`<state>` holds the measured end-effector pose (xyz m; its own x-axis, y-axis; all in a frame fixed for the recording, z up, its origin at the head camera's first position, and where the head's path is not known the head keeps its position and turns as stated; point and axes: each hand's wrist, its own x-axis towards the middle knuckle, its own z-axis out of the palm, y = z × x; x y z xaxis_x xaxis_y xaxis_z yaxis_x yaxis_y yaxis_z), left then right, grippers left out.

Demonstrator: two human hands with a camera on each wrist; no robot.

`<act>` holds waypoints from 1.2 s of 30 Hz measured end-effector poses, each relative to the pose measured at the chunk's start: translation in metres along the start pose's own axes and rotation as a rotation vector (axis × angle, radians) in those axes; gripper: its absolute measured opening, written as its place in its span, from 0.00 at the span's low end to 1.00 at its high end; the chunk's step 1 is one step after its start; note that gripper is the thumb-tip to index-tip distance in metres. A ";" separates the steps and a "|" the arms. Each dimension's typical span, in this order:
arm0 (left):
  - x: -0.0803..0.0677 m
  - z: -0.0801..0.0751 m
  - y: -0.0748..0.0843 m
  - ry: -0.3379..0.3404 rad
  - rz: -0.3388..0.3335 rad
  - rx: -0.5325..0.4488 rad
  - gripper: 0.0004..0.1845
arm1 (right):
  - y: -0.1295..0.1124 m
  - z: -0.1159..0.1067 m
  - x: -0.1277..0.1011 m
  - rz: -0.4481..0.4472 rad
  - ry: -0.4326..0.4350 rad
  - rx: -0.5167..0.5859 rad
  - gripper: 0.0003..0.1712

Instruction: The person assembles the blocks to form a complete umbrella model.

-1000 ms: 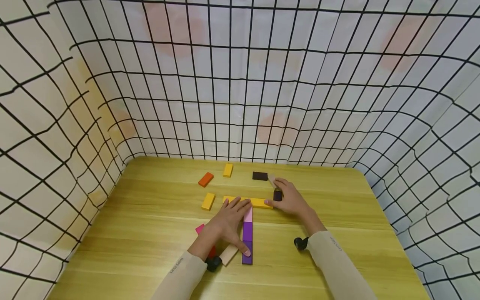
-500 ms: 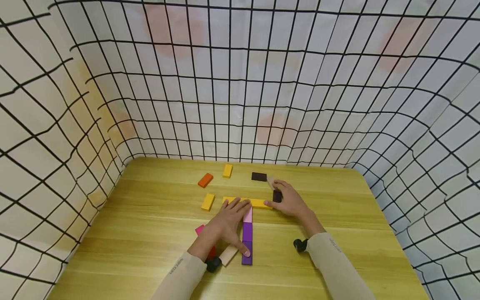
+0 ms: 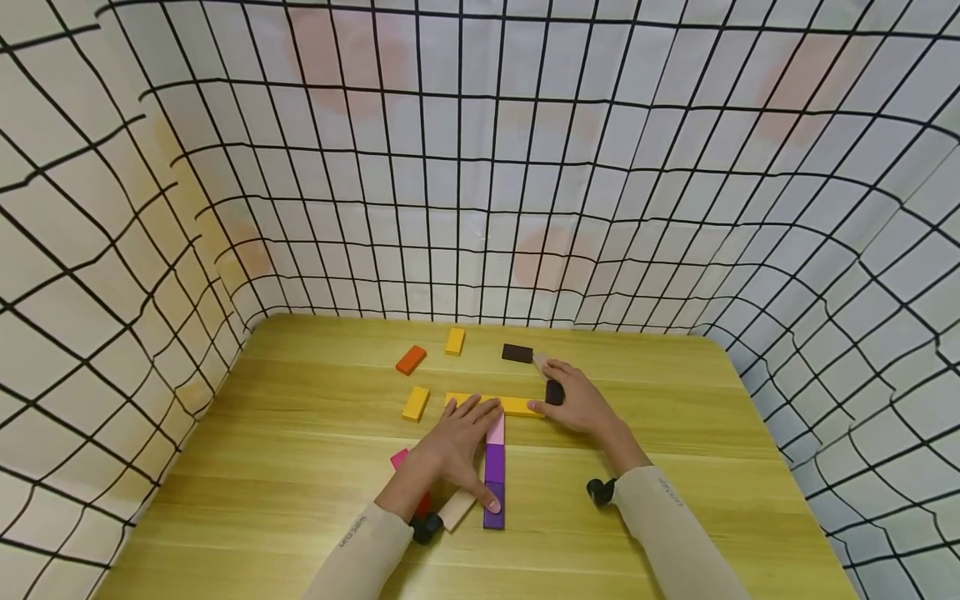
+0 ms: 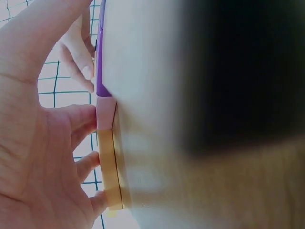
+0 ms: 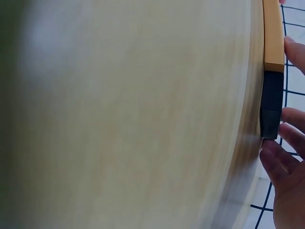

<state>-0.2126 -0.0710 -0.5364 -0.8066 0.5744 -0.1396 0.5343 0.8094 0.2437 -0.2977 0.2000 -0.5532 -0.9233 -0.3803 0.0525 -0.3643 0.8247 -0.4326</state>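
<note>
My left hand (image 3: 456,446) lies flat on the table. Its fingertips rest on a long yellow row (image 3: 517,406), and its thumb presses the dark purple block (image 3: 494,517) that ends a column of pink (image 3: 497,430) and purple (image 3: 495,462) blocks. In the left wrist view the pink block (image 4: 106,112) butts against the yellow one (image 4: 109,167). My right hand (image 3: 573,402) curls over a dark block (image 3: 555,392) at the yellow row's right end. The right wrist view shows that dark block (image 5: 272,105) touching the yellow block (image 5: 273,38), with fingertips (image 5: 281,157) at its far end.
Loose blocks lie farther back: orange (image 3: 411,359), yellow (image 3: 455,341), dark brown (image 3: 517,353), and a yellow one (image 3: 416,403) left of the row. A pink block (image 3: 400,457) and a beige block (image 3: 457,508) sit by my left wrist. Grid-patterned cloth walls (image 3: 225,250) surround the wooden table (image 3: 262,467).
Very little differs. My right hand has settled slightly over the dark block at the yellow row's end. My left hand has stayed still.
</note>
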 end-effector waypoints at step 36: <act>0.003 0.002 -0.002 -0.011 -0.006 0.002 0.80 | -0.009 -0.006 0.031 0.011 0.079 0.132 0.43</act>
<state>-0.2150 -0.0707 -0.5395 -0.8068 0.5709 -0.1519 0.5299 0.8131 0.2409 -0.3240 0.1828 -0.5426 -0.9359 -0.3327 0.1157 -0.3396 0.7648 -0.5476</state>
